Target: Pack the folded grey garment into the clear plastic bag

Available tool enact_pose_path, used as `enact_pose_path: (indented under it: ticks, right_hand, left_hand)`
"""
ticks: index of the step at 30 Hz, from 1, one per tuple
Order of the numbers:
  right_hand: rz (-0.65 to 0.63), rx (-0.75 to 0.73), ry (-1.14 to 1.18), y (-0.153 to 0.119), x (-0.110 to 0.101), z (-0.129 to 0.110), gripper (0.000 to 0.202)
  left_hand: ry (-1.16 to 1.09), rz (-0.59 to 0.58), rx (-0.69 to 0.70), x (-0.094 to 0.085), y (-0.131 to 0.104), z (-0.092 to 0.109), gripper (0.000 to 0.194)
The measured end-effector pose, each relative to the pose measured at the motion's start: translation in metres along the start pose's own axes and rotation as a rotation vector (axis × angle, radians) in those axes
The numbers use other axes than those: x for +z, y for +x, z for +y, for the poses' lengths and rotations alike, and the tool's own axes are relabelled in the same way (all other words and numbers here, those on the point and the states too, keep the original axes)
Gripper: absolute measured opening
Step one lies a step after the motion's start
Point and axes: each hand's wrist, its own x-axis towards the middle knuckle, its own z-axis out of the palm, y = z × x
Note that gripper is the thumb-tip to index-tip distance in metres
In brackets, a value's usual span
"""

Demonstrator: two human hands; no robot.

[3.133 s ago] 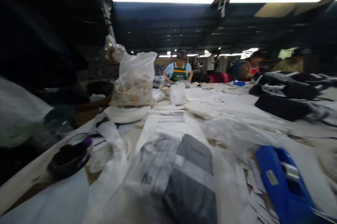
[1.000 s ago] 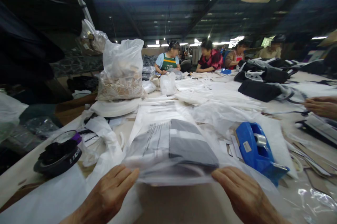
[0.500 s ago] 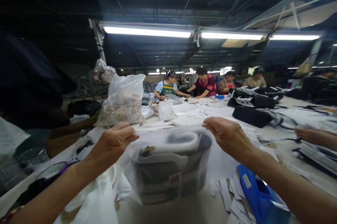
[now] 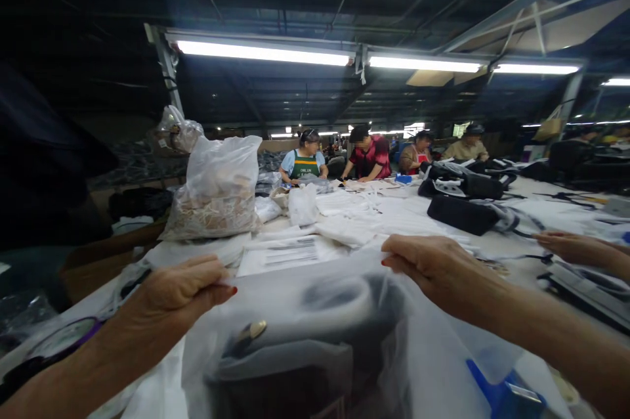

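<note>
Translucent plastic forms the bag (image 4: 315,333) that is held up in the head view, directly in front of the person and low in the frame. Its upper edge is stretched roughly level from left to right, so the long axis of that edge runs across the view between the two hands. The left hand (image 4: 177,294) is closed in a pinch on the left corner of the edge; the right hand (image 4: 438,271) is closed in a pinch on the right corner, slightly higher and farther forward. Both hands are equally engaged, and neither is nearer to the bag than the other.

A folded dark garment (image 4: 295,366) is seen inside the bag, hanging below the hands. Its outline is blurred by the plastic, and its lower part is cut off by the frame edge. A blue tape dispenser (image 4: 502,393) is partly hidden behind the bag at lower right. A co-worker's hand (image 4: 571,248) rests on the table (image 4: 497,242) at far right.
</note>
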Motion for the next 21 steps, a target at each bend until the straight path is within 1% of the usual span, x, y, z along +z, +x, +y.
enact_pose_path:
  ticks: [2, 3, 5, 7, 9, 12, 14, 15, 17, 19, 21]
  right_hand:
    - [-0.148, 0.034, -0.017, 0.004, -0.010, -0.005, 0.016]
    - [-0.205, 0.034, -0.026, 0.006, -0.015, -0.008, 0.016]
    - [-0.261, 0.005, -0.049, 0.008, -0.022, -0.014, 0.015]
    - [-0.249, -0.012, -0.048, 0.007, -0.026, -0.023, 0.011]
    - [-0.212, -0.016, 0.002, 0.005, -0.024, -0.033, 0.014]
    - [-0.160, -0.044, 0.078, 0.003, -0.009, -0.046, 0.010]
    - [-0.100, -0.049, 0.074, 0.003, 0.004, -0.052, 0.018]
    - [-0.063, -0.050, 0.067, 0.004, 0.011, -0.054, 0.021]
    - [-0.010, -0.090, 0.083, 0.006, 0.020, -0.055, 0.020]
    - [-0.006, -0.145, 0.124, 0.008, 0.024, -0.053, 0.017]
    - [-0.039, -0.167, 0.159, 0.009, 0.026, -0.051, 0.016]
  left_hand:
    - [-0.013, -0.062, -0.034, -0.005, 0.001, 0.002, 0.042]
    - [-0.019, -0.074, -0.032, -0.007, 0.001, 0.003, 0.042]
    - [-0.021, -0.069, -0.001, -0.008, 0.000, 0.001, 0.042]
    - [-0.020, -0.031, 0.049, -0.007, -0.003, -0.003, 0.041]
    - [-0.021, 0.019, 0.102, -0.004, -0.008, -0.006, 0.040]
    - [-0.022, 0.087, 0.152, 0.002, -0.016, -0.011, 0.038]
    - [-0.021, 0.126, 0.174, 0.007, -0.020, -0.015, 0.034]
    - [-0.021, 0.146, 0.185, 0.010, -0.022, -0.017, 0.033]
    - [-0.028, 0.191, 0.216, 0.014, -0.025, -0.022, 0.031]
    - [-0.041, 0.242, 0.222, 0.018, -0.028, -0.024, 0.029]
    - [-0.064, 0.291, 0.189, 0.021, -0.032, -0.022, 0.030]
